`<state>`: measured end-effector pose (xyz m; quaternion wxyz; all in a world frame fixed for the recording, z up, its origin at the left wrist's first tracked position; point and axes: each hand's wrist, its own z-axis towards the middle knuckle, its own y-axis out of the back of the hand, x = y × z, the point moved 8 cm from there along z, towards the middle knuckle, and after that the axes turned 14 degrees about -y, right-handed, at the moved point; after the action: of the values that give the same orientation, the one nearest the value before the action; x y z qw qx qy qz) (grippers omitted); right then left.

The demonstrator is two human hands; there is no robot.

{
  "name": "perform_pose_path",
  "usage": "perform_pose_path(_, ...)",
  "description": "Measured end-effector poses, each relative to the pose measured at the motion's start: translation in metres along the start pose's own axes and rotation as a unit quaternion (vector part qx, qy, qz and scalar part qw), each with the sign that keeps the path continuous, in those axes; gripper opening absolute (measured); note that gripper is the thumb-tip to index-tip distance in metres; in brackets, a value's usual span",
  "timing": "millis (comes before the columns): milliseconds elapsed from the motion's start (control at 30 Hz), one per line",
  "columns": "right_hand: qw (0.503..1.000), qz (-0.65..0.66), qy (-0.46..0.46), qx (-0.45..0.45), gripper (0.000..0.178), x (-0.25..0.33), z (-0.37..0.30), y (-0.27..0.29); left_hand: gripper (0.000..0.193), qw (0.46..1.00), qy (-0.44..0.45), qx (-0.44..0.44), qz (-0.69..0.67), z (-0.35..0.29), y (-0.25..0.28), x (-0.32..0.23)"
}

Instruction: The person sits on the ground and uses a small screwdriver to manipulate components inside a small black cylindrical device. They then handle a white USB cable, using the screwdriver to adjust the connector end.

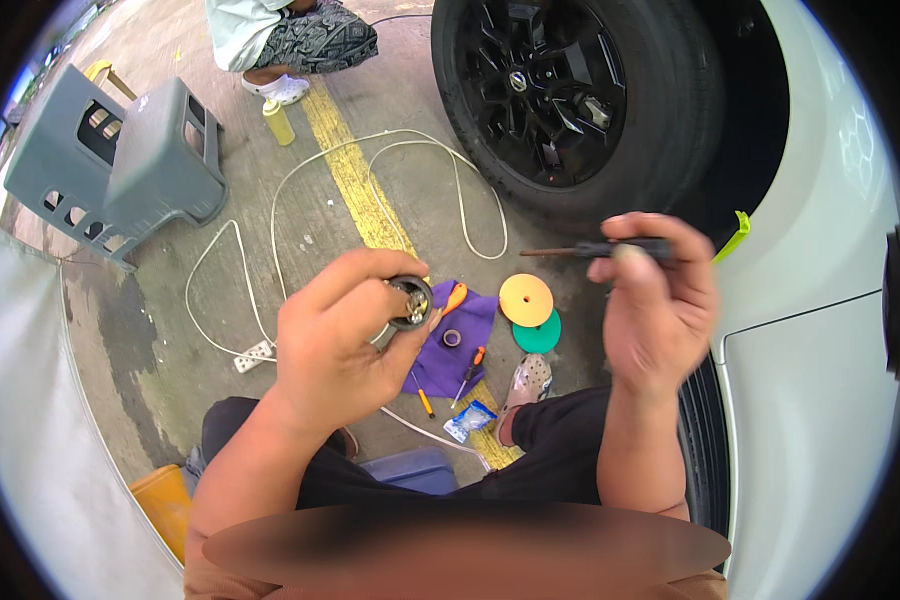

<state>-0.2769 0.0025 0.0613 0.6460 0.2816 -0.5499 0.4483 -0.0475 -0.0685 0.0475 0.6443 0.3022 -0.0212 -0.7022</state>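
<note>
The left hand [335,335] is closed about a rounded black part [416,303] with metal inside, held above the purple cloth [435,357]; the right hand [655,310] pinches the handle of a slender screwdriver [592,250], its shaft pointing left, below the wheel [535,85]. The part is presumably light, stiff and smooth, best taken by its outer rim; the screwdriver, likely light and rigid, by its handle.

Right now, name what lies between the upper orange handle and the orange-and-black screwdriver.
A dark ring, on the purple cloth, in the head view.
</note>
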Motion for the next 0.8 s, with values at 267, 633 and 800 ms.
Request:
perform_pose_path(267,0.956,-0.115,0.234,0.134,0.045,0.05,-0.015,-0.061,0.026,0.996,0.072,-0.011,-0.042,0.006,-0.007,0.007)
perform_pose_path(633,0.942,-0.142,0.252,0.171,0.046,0.032,-0.013,-0.075,0.029,0.99,0.105,0.001,-0.091,0.005,-0.014,0.015)
perform_pose_path(800,0.934,-0.157,0.267,0.176,0.045,0.031,-0.015,-0.081,0.027,0.993,0.095,0.015,-0.07,0.005,-0.01,0.011)
